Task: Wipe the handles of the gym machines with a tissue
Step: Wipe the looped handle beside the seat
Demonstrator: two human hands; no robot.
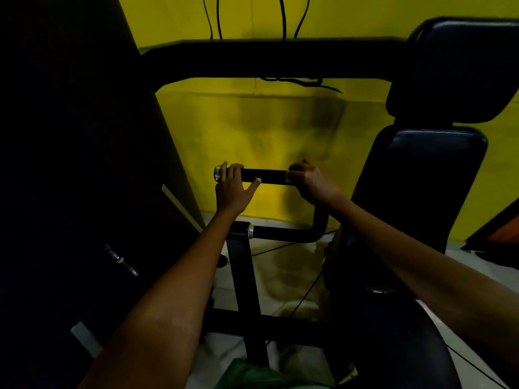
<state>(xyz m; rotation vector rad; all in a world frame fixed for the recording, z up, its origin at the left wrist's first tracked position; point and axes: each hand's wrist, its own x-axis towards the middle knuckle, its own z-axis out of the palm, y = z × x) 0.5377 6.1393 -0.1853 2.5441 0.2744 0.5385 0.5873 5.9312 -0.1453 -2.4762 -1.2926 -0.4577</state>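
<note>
The handle [264,176] was being wiped — steadied at its capped end by the left hand [233,186], fingers curled over it, while a tissue [289,176] seemed clamped round it by the right hand [310,181]; next, a stroke leftward toward that steadying grip was called for.

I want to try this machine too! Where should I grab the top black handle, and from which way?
Probably grab the upper handle on its bare black middle, between the left hand near the silver end cap and the right hand at the bend. It lies level and round, so come from your side and curl your fingers over the top.
</note>
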